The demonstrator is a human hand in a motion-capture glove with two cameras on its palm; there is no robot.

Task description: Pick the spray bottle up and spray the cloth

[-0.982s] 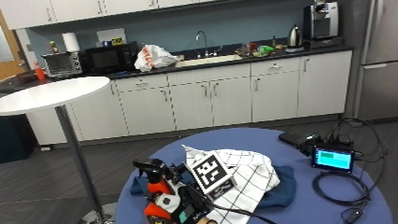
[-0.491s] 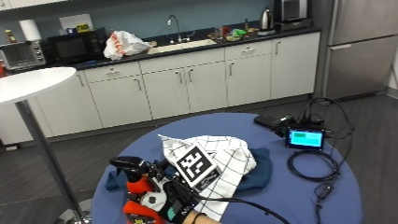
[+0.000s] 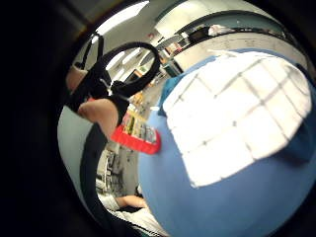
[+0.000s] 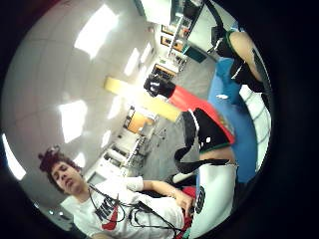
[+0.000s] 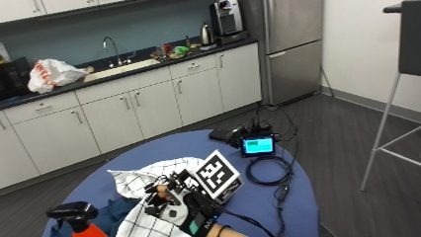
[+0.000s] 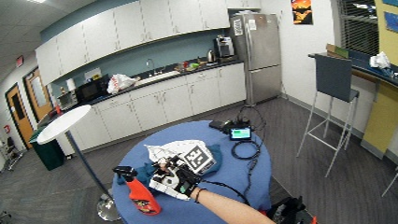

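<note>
The gloved right hand [image 6: 174,179] hovers low over the round blue table [image 6: 227,175], at the near edge of the white checked cloth [image 6: 174,150], with the forearm reaching in from the near side of the table. Its fingers [image 5: 160,193] look loosely bent and they hold nothing, though the glove's fittings hide part of them, so the exact curl cannot be told. Just beside the hand, toward the table's near rim, the spray bottle [image 6: 138,192] stands upright on the blue top: a red-orange body with a label and a black trigger head [image 5: 72,213] above it. A clear gap shows between the hand and the bottle. In the thumb side palm view the bottle's black head [image 4: 159,85] and red body appear close to the palm but apart from the fingers. The little finger side palm view shows the cloth [image 3: 237,113] spread wide and rumpled over the blue surface, with the bottle's red label [image 3: 136,133] beyond its edge. A darker blue cloth [image 6: 214,151] peeks out from under the checked one. Farther across the table lie a small screen [image 5: 258,145], lit green, a black box beside it and a coil of black cable [image 5: 268,171]. Beyond the table run white kitchen cabinets [image 5: 158,106] with a sink, and a steel fridge [image 5: 293,44].
</note>
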